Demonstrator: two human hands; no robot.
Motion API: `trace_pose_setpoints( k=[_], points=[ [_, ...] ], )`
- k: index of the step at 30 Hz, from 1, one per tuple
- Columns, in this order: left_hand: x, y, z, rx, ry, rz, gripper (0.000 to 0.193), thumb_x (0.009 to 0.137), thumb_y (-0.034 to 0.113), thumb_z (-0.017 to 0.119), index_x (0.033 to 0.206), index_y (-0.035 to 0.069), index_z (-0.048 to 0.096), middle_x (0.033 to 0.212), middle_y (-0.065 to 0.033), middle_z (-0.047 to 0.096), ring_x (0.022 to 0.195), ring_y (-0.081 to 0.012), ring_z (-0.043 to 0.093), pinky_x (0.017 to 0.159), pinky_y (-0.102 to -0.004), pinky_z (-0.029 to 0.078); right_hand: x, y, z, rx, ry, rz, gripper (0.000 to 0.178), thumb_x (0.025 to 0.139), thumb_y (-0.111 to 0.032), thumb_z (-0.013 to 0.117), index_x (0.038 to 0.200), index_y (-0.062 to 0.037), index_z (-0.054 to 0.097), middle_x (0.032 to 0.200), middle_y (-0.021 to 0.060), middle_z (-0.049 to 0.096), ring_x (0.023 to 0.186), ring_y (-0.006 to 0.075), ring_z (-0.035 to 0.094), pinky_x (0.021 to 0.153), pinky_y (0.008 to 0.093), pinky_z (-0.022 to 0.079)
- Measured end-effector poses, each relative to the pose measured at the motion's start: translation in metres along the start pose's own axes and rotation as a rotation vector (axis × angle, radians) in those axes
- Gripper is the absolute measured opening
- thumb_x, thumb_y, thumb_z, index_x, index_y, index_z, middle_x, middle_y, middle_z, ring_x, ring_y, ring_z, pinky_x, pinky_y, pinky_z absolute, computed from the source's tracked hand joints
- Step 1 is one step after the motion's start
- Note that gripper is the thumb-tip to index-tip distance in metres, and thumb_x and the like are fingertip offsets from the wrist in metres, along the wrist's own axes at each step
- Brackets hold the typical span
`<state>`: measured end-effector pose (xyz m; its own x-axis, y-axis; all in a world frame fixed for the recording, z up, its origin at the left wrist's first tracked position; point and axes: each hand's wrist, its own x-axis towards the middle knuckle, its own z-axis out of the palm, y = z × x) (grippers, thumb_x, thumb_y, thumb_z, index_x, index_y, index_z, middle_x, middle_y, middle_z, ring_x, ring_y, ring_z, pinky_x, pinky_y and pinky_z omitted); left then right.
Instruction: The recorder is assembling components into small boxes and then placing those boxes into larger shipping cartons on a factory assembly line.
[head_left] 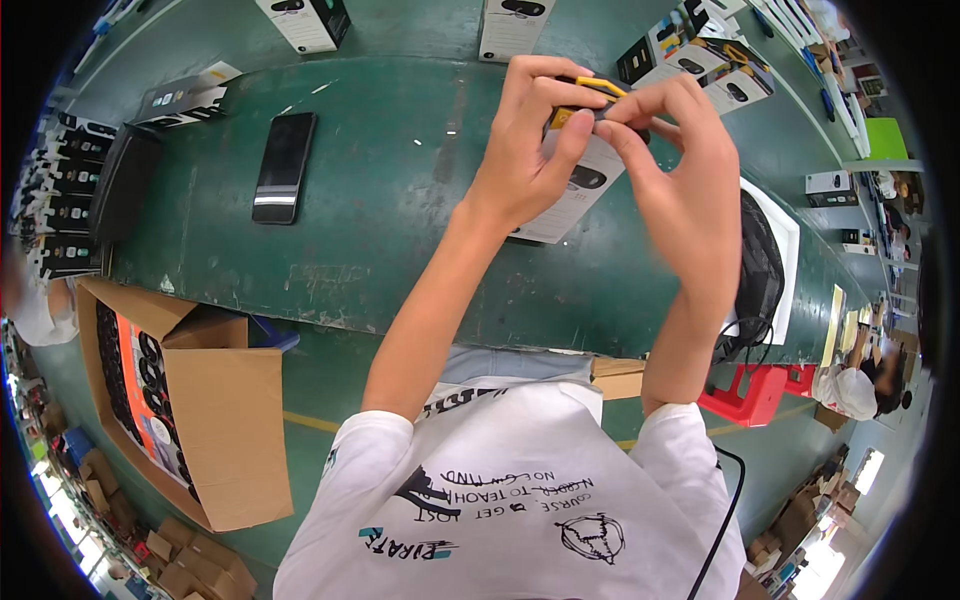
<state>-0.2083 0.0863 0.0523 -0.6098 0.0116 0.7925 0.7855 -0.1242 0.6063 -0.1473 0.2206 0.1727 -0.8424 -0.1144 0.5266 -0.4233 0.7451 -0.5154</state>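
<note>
Both hands are working close together at the top end of a white box (568, 212), which is sitting over the middle of the green bench (370, 200) in front of the person. The left hand (527, 150) is clamping the white box near its top, its fingers reaching over the upper end and its thumb lying toward the near side. The right hand (695, 175) is bringing thumb and forefinger to that same end; its fingers are hiding whether they are pinching an edge or only pressing on it. A yellow-edged piece (604, 87) is showing between the hands, and the picture is not settling whether it is a flap or a separate part. Doing this well is probably calling for a division of labour: the left hand should be steadying the walls without squeezing them inward, while the right should be working with fingertips only, following the fold and easing the edge evenly from one corner to the other. Forcing one corner would be risking a crease in what is looking like thin card. If the base is resting on the bench, which is hard to tell, gentle downward support would be helping against slipping.
</note>
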Motion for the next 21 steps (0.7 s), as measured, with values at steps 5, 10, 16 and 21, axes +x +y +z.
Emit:
trace_pose_setpoints(
  k=[5,10,16,21],
  points=[
    [-0.003,0.0,-0.004,-0.021,-0.005,-0.035,0.014,0.104,0.008,0.071,0.118,0.008,0.071,0.131,-0.0141,0.059,0.117,-0.0268,0.065,0.095,-0.0373,0.058,0.014,0.001,-0.01,0.026,-0.159,0.054,0.03,0.085,-0.003,0.084,0.112,0.0003,0.072,0.111,0.0146,0.069,0.096,0.0315,0.07,0.09,0.0419,0.057],
    [-0.011,0.008,-0.008,-0.046,0.004,-0.021,0.014,0.104,0.01,0.071,0.118,0.01,0.071,0.134,-0.0145,0.058,0.119,-0.0297,0.064,0.098,-0.04,0.057,-0.001,0.014,-0.018,-0.296,-0.054,-0.256,0.063,0.083,-0.017,0.092,0.14,-0.0065,0.066,0.131,0.0139,0.065,0.116,0.0337,0.066,0.098,0.0447,0.056],
    [-0.045,0.042,-0.018,0.238,-0.132,0.028,0.027,0.112,0.027,0.061,0.137,0.016,0.063,0.153,-0.0219,0.046,0.142,-0.0368,0.049,0.117,-0.0503,0.044,0.005,0.032,-0.03,0.213,-0.553,-0.071,0.081,0.076,-0.02,0.098,0.147,-0.0054,0.063,0.135,0.0121,0.069,0.122,0.0295,0.068,0.107,0.0397,0.055],
    [-0.091,0.079,-0.049,0.265,-0.041,-0.315,0.027,0.108,0.008,0.058,0.135,0.004,0.063,0.149,-0.0189,0.055,0.138,-0.033,0.053,0.117,-0.0455,0.042,0.049,0.058,-0.053,-0.058,-0.501,-0.207,0.074,0.077,-0.023,0.097,0.141,-0.0023,0.068,0.13,0.0125,0.071,0.119,0.0265,0.069,0.11,0.0387,0.052]
  ],
)
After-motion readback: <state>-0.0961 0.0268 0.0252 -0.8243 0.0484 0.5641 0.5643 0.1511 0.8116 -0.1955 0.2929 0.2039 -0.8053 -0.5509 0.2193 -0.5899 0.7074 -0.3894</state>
